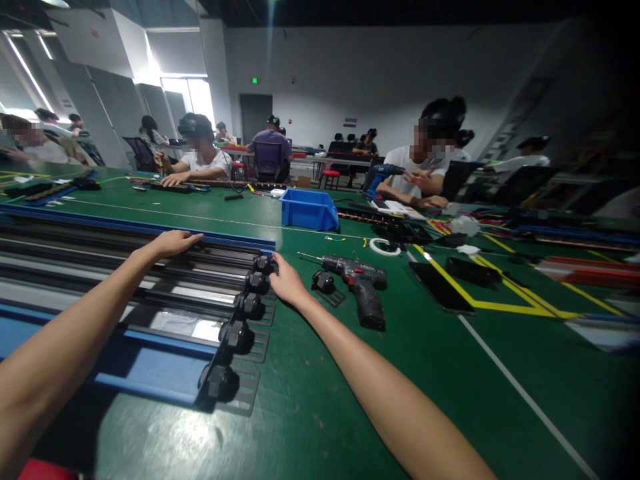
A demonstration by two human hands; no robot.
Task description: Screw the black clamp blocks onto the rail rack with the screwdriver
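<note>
While their left ends are cut off from view, long blue and black metal rails [175, 303] lie side by side across the left part of the green-topped table [310, 413]. The left hand [176, 243] rests palm down on the far rails, fingers loosely extended; its palm side is hidden. Round black plastic fittings [251, 305] line the rails' right ends, partly covering flat slotted plates. The right hand [289, 280] is at the rails' far right corner, its fingertips partly hidden, so I cannot tell whether they pinch anything. Toward the table's far edge sits a blue plastic bin [306, 216], its contents out of sight. Farther right lie a black-and-grey cordless drill [361, 277] and a white ring-shaped roll [385, 253]. Near the table's right edge, everything blurs.
</note>
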